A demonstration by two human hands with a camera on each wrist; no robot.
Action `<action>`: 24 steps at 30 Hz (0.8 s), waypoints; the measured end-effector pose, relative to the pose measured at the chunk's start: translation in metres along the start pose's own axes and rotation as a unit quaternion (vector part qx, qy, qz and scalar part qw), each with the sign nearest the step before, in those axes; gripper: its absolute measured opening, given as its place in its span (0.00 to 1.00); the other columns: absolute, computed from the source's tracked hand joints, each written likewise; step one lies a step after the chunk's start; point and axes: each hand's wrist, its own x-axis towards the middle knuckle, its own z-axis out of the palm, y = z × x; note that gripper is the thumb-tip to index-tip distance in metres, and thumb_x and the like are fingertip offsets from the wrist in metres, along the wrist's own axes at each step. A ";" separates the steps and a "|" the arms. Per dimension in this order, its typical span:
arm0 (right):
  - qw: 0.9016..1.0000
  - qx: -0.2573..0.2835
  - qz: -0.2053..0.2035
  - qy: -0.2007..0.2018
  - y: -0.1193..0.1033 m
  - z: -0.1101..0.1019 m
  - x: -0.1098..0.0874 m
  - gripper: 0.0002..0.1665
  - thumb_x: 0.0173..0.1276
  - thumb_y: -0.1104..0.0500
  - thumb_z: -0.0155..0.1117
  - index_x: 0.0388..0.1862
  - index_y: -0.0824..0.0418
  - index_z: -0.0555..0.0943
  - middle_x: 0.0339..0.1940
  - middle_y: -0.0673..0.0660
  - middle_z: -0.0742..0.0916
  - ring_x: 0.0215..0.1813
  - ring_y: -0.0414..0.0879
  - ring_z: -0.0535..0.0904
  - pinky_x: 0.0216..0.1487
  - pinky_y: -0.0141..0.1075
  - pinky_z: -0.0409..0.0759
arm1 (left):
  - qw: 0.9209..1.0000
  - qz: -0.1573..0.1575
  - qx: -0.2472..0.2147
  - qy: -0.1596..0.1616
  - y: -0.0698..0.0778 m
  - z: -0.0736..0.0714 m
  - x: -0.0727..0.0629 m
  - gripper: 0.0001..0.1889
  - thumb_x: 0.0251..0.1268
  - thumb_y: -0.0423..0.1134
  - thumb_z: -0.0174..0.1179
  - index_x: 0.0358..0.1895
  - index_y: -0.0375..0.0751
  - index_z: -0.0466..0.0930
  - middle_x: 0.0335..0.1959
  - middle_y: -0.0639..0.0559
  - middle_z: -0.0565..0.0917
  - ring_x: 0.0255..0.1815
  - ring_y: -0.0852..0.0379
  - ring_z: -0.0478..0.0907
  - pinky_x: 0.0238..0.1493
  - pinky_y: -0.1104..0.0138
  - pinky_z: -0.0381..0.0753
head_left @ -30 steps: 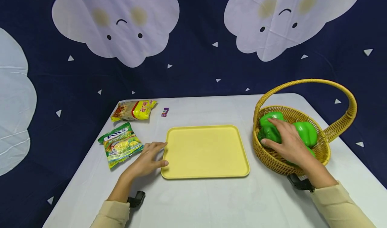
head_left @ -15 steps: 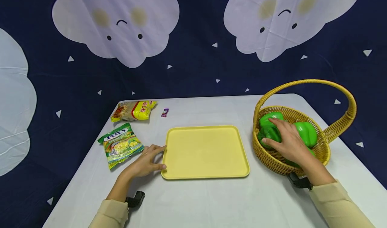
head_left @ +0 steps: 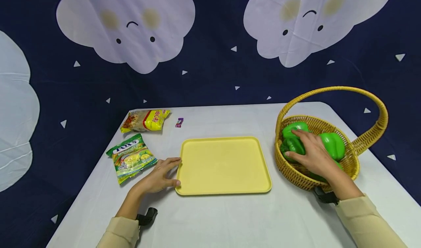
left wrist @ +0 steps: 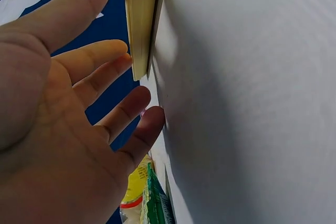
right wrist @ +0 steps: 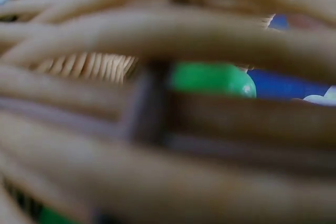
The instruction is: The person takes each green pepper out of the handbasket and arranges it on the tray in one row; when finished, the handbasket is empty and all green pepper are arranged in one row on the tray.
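Observation:
The left hand [head_left: 159,176] is at the left edge of a yellow rectangular tray [head_left: 223,165], fingers loosely extended and thumb apart. In the left wrist view, fingertips meet the rim of the tray [left wrist: 140,24], with the palm facing the camera. On the right, a wicker basket [head_left: 296,178] with a tall arched handle holds several green bell peppers [head_left: 333,145]. The right hand [head_left: 314,153] reaches in over its near side, its thumb and forefinger spread around a darker green pepper [head_left: 292,148]. Its other fingers are hidden. Blurred wicker fills most of the right wrist view.
Left of the tray lies a green FOX'S candy bag [head_left: 131,158]. Behind it is a yellow food packet [head_left: 146,120], with a small purple wrapped candy [head_left: 179,122] beside it. A dark cloud-print cloth [head_left: 217,39] hangs behind the white table [head_left: 210,222].
The left hand has shifted very slightly at the tray's edge. The right hand stays over the peppers, almost unmoved; tray, basket and packets keep their places.

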 end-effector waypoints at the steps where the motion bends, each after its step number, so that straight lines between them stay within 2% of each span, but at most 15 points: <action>1: 1.000 -0.002 0.002 -0.004 0.000 0.000 0.000 0.48 0.60 0.45 0.67 0.72 0.63 0.58 0.68 0.75 0.63 0.65 0.76 0.53 0.66 0.70 0.43 | 1.000 -0.003 -0.003 -0.003 -0.001 0.000 0.000 0.40 0.53 0.49 0.67 0.69 0.41 0.63 0.72 0.48 0.62 0.62 0.48 0.59 0.61 0.47 0.63; 7: 1.000 -0.015 0.008 -0.024 0.002 0.001 0.000 0.49 0.59 0.44 0.67 0.71 0.65 0.58 0.69 0.75 0.63 0.66 0.77 0.52 0.63 0.70 0.49 | 1.000 0.002 -0.021 -0.006 -0.005 0.001 0.000 0.41 0.53 0.49 0.68 0.70 0.42 0.62 0.73 0.48 0.61 0.63 0.47 0.58 0.62 0.46 0.61; 12: 0.999 -0.018 0.002 -0.032 0.004 0.002 0.001 0.48 0.59 0.45 0.68 0.70 0.66 0.59 0.69 0.74 0.62 0.66 0.78 0.52 0.62 0.71 0.48 | 0.999 0.000 -0.047 -0.010 -0.008 0.001 0.000 0.42 0.52 0.47 0.69 0.71 0.43 0.60 0.74 0.48 0.60 0.62 0.48 0.57 0.62 0.48 0.60; 15: 0.999 -0.020 0.001 -0.033 0.004 0.003 0.001 0.48 0.58 0.46 0.68 0.70 0.66 0.59 0.69 0.74 0.63 0.66 0.78 0.52 0.62 0.72 0.47 | 0.998 -0.005 -0.061 -0.014 -0.009 0.001 0.000 0.42 0.51 0.47 0.69 0.71 0.45 0.60 0.74 0.49 0.59 0.64 0.46 0.56 0.64 0.45 0.58; 20: 0.999 -0.022 -0.003 -0.033 0.005 0.004 0.001 0.48 0.57 0.48 0.70 0.70 0.66 0.60 0.69 0.75 0.63 0.66 0.78 0.52 0.63 0.72 0.46 | 0.996 -0.006 -0.083 -0.022 -0.010 0.002 0.001 0.43 0.51 0.45 0.69 0.72 0.44 0.59 0.75 0.46 0.56 0.73 0.38 0.49 0.69 0.38 0.47; 24: 0.999 -0.022 -0.002 -0.039 0.005 0.004 0.002 0.48 0.56 0.49 0.70 0.70 0.66 0.60 0.69 0.75 0.63 0.66 0.79 0.51 0.64 0.72 0.44 | 0.995 -0.005 -0.095 -0.029 -0.011 0.001 0.001 0.43 0.52 0.44 0.69 0.72 0.43 0.58 0.75 0.45 0.55 0.76 0.38 0.44 0.71 0.39 0.33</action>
